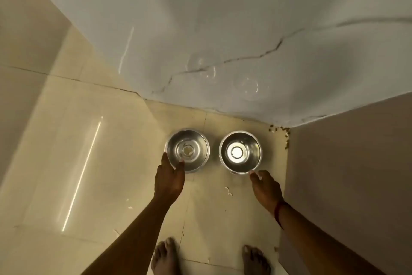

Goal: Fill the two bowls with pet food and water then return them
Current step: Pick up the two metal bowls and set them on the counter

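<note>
Two round steel bowls stand side by side on the tiled floor near a wall corner. The left bowl [194,141] looks empty apart from reflections. My left hand [169,177] grips its near left rim, thumb inside and fingers outside. The right bowl [240,141] shows a bright reflection at its bottom and nothing else inside. My right hand [266,187] reaches to its near rim, fingertips touching the edge; whether the fingers are closed on it is not clear.
A white cracked wall [223,40] rises just behind the bowls and a beige wall [345,174] closes the right side. Scattered kibble [286,135] lies in the corner. My bare feet [166,257] stand on cream floor tiles [89,141] that spread to the left.
</note>
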